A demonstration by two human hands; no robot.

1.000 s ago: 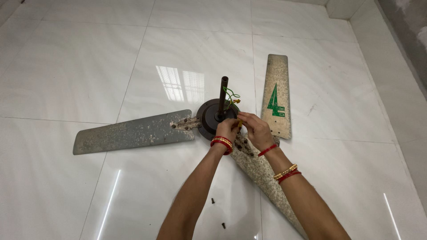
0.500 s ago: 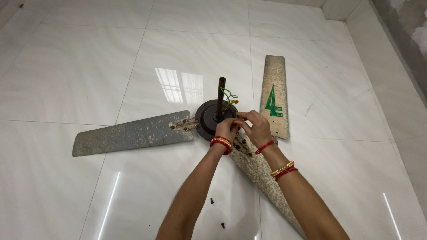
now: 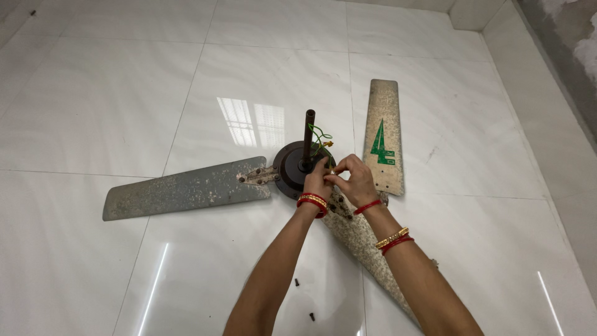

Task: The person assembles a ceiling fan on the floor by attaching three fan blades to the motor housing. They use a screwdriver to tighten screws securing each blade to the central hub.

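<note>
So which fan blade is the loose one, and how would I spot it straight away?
Start at the dark round fan motor on the white tiled floor, with its upright rod. Just right of it, beyond the person's right hand, lies a pale beige blade pointing away, apparently unattached. Unlike the grey blade bolted on at the left, it carries a green painted mark.

Both forearms are bare of sleeves, the left hand wearing red and gold bangles at its wrist, the right hand a red thread plus gold and red bangles higher up.
</note>
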